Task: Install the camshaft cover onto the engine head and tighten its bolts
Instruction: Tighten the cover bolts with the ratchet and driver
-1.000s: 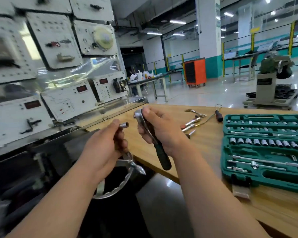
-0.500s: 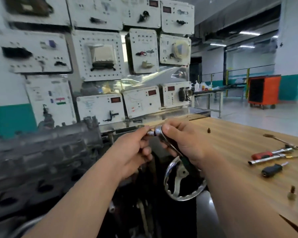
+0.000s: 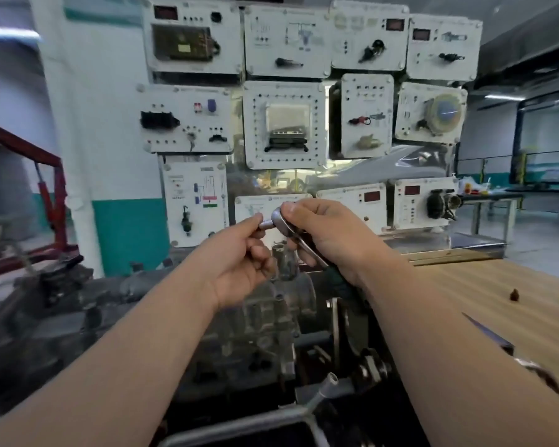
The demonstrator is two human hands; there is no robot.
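Note:
My right hand grips a ratchet wrench by its dark handle, with the shiny head pointing up and left. My left hand pinches a small metal socket that touches the side of the ratchet head. Both hands are held up at chest height above the grey engine head, which sits on a stand below and to the left. The camshaft cover cannot be told apart from the rest of the engine in this blurred view.
A board of white training panels stands right behind the hands. A wooden table runs along the right, with a small dark part on it. A red frame stands at the far left. A metal handle sticks up below.
The view has swung left, from the table and green socket set to the engine and panel board. The socket in my left hand has come up against the ratchet head.

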